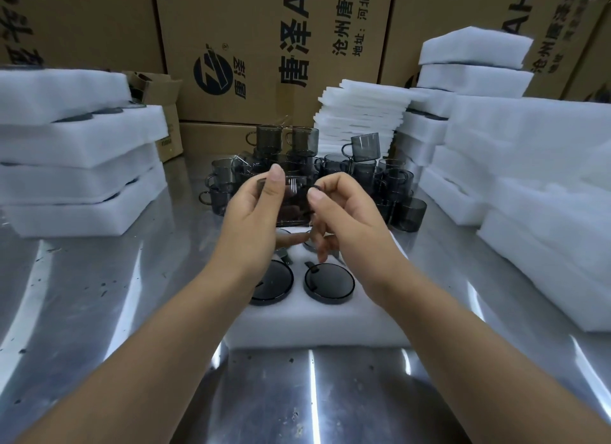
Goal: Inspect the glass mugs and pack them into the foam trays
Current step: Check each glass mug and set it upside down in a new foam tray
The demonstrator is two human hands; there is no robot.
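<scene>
Your left hand [251, 218] gripped the body of a smoky glass mug [292, 199], with the fingers curled round its far side and the thumb up near the rim. Your right hand [347, 218] pinched the mug's handle between thumb and forefinger, and its other fingers hung loosely curled beneath. Both hands had hold of the mug, which you held in the air at the middle of the scene, above the far end of a white foam tray [314, 324].

That tray lay on the steel table [99, 294] near you. Two packed mugs [329, 283] sat side by side in its near round pockets, and your left wrist partly covered the left one. Your hands hid the far pockets.

Beyond your hands, a cluster of loose mugs [363, 165] stood stacked in layers at the far middle of the table. A stack of foam trays [76, 179] sat at the left, with dark glass showing between its layers. Taller foam stacks [529, 179] rose at the right. A pile of thin foam sheets [360, 113] stood just right of the mug cluster. Cardboard cartons [264, 46] printed with Chinese characters lined the far side.
</scene>
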